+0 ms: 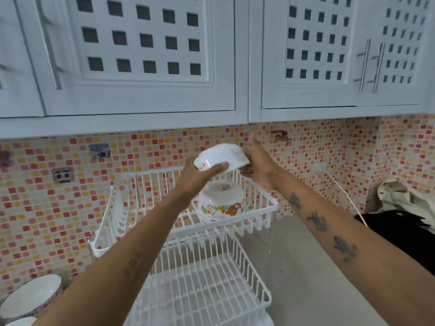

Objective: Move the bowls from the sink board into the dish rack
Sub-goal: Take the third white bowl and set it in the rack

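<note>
A small white bowl is held upside down and tilted above the upper tier of the white wire dish rack. My left hand grips its near rim from below. My right hand touches its far side with fingers spread. Directly under it, upside-down bowls with a cartoon print are stacked on the upper tier. The rack's lower tier holds nothing visible. More bowls sit at the bottom left, partly cut off by the frame edge.
White wall cabinets hang low over the rack. A mosaic-tiled wall stands behind it. Grey countertop stretches right of the rack, with dark and pale cloth at the far right.
</note>
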